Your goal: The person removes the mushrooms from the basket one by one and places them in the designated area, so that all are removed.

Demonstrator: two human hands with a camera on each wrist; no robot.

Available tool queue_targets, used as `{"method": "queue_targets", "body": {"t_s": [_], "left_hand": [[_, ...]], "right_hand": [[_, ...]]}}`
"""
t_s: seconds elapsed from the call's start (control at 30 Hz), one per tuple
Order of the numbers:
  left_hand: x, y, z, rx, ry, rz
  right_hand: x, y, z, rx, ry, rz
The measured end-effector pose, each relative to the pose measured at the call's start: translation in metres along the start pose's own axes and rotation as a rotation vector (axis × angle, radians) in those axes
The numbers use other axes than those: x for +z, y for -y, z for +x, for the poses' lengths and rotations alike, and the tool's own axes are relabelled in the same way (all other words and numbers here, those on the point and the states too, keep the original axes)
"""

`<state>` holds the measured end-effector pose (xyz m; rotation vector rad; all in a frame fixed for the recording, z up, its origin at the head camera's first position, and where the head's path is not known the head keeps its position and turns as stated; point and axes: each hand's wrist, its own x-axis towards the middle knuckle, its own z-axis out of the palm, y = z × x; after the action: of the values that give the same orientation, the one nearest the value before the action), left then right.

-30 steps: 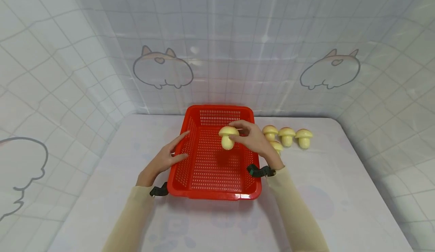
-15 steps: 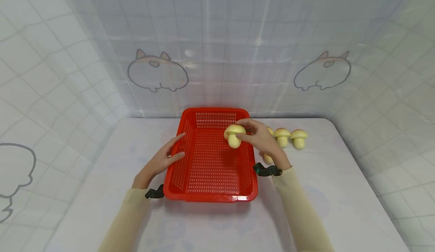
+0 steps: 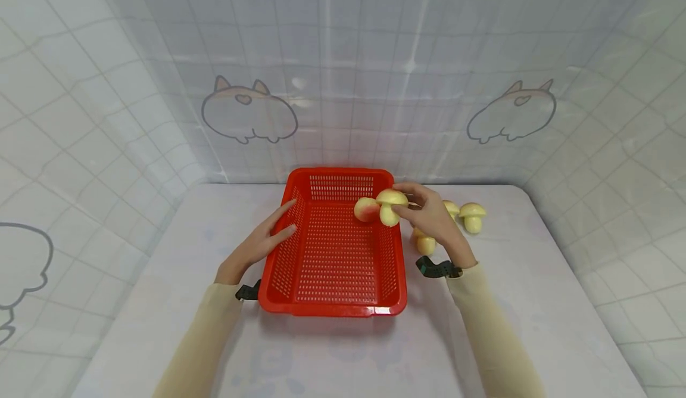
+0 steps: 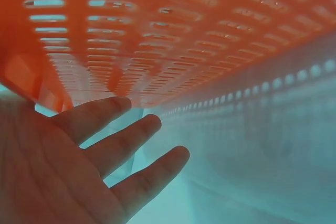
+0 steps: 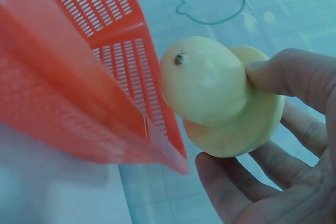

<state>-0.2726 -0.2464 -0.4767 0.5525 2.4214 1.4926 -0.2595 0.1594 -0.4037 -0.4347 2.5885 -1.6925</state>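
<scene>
My right hand (image 3: pixel 435 218) pinches a pale yellow toy mushroom (image 3: pixel 392 198) by its stem and cap, over the right rim of the red slotted basket (image 3: pixel 332 310). In the right wrist view the mushroom's stem end (image 5: pixel 205 80) carries a small dark mark and faces the camera, close beside the basket wall. A round yellow fruit with a red blush (image 3: pixel 366 210), like a peach, lies inside toward the back right. My left hand (image 3: pixel 254 248) lies at the left rim, thumb and forefinger reaching over it. Its other straight fingers (image 4: pixel 149 179) extend beneath the sloping basket wall.
Several more toy mushrooms (image 3: pixel 473 217) stand on the white table right of the basket, partly hidden by my right hand. A white grid-patterned sheet (image 3: pixel 343 88) with animal drawings rises behind the table and along both sides.
My right hand has carried the mushroom rightward from over the basket's middle to its right rim. The round fruit has come into sight behind it. My left hand stays at the left rim.
</scene>
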Motion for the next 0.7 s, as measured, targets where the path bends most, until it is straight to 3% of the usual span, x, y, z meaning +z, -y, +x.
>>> {"method": "queue_targets", "body": {"t_s": [0.27, 0.7], "left_hand": [[0.003, 0.001, 0.004, -0.026, 0.002, -0.005], [0.011, 0.003, 0.000, -0.023, -0.012, -0.067]], "right_hand": [[-0.012, -0.004, -0.010, -0.002, -0.016, 0.032], [-0.028, -0.018, -0.029, -0.045, -0.073, -0.029]]}}
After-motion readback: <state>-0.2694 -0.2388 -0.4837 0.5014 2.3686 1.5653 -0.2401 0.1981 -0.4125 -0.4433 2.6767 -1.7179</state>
